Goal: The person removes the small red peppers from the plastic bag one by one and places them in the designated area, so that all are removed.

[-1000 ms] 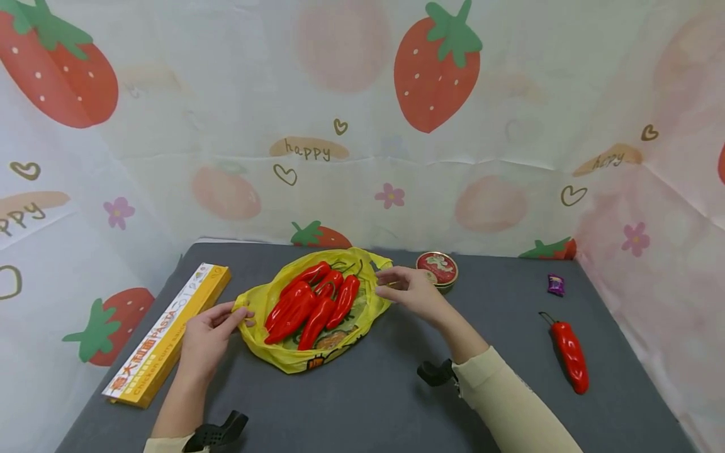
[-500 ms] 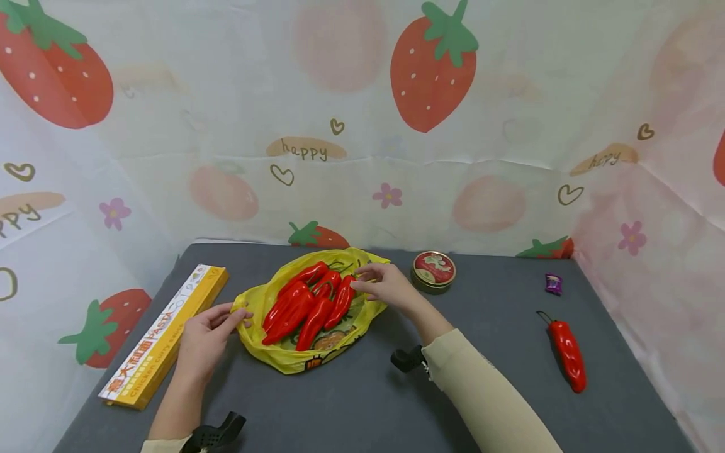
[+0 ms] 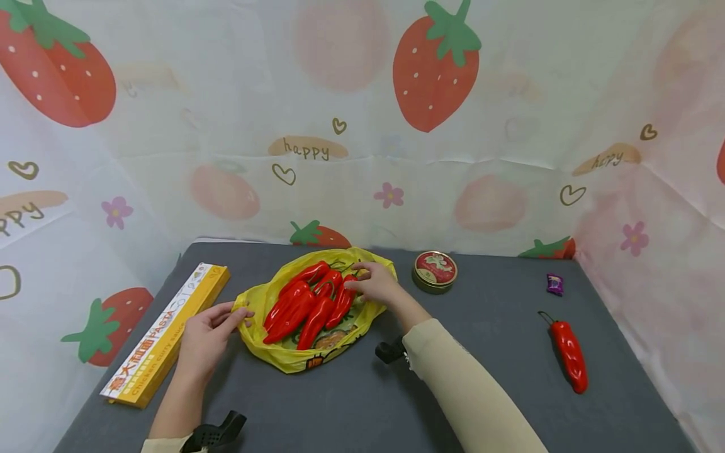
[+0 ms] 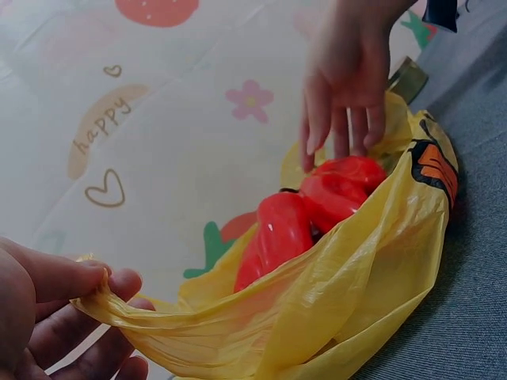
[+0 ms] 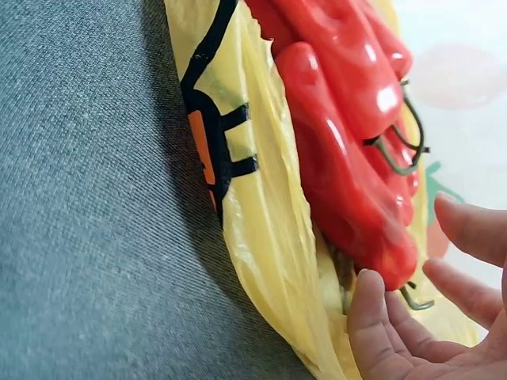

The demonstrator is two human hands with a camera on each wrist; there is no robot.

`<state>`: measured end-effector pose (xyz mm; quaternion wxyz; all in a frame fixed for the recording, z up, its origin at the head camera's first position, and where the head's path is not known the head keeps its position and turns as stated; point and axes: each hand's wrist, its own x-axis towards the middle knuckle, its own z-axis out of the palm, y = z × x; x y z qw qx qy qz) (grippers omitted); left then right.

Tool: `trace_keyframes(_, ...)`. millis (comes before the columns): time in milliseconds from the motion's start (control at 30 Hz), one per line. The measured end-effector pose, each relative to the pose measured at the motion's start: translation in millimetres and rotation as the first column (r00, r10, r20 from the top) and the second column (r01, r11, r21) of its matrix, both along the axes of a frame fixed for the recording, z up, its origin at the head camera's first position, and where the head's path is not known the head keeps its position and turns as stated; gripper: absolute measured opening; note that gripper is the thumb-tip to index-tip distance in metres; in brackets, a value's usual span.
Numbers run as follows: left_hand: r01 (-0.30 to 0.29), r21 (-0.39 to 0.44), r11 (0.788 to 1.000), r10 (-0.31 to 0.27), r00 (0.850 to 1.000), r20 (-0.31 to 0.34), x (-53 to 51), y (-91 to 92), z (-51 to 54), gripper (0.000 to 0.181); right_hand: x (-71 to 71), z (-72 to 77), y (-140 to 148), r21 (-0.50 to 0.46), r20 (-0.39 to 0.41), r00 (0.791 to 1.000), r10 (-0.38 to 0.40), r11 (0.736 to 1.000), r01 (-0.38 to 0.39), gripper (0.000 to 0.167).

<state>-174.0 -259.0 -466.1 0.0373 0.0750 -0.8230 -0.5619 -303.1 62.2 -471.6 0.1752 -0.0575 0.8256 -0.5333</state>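
A yellow plastic bag (image 3: pixel 266 352) lies spread open on the grey table with several red peppers (image 3: pixel 294 311) inside. My left hand (image 3: pixel 206 336) pinches the bag's left rim between thumb and fingers; the left wrist view shows the left hand (image 4: pixel 71 317) gripping that yellow edge. Over the bag's right side is my right hand (image 3: pixel 378 286), its fingers by the stem end of the rightmost pepper (image 3: pixel 342 302). In the right wrist view the right hand (image 5: pixel 436 317) has its fingers spread beside a pepper tip (image 5: pixel 388 261); whether they touch it is unclear.
Left of the bag lies a yellow and white pasta box (image 3: pixel 167 336). A round red-lidded tin (image 3: pixel 435 270) stands behind the right forearm. Farther right are a small purple packet (image 3: pixel 555 284) and a single red pepper (image 3: pixel 569 355). A printed cloth hangs behind the table.
My right hand has moved left, from beside the bag's right rim to over the rightmost pepper, uncovering the tin. The left hand keeps its hold on the bag.
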Motion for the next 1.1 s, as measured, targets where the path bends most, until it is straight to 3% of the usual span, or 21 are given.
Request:
trace_keyframes(267,-0.003,0.001,1.000,0.003,1.000,0.007,-1.1,0.8,-0.2,0.048,-5.2,-8.2,-6.3,0.103,0.019,0.998,0.057,0.993,-0.059,0.052)
trace_keyframes(567,-0.001,0.001,1.000,0.001,1.000,0.017,-0.3,0.4,1.1,0.048,-3.7,-5.0,-10.1,0.002,0.002,1.000,0.021,1.000,-0.021,0.036)
trace_keyframes(967,-0.020,0.009,1.000,0.019,0.999,0.045,-1.4,0.7,2.4,0.048,9.0,21.8,-5.9,-0.126,-0.022,0.997,0.069,0.990,-0.072,0.037)
trace_keyframes(1100,-0.016,0.012,1.000,0.015,0.999,0.036,-2.3,1.5,2.0,0.048,16.1,33.2,1.5,-0.116,-0.045,0.995,0.094,0.988,-0.099,0.034)
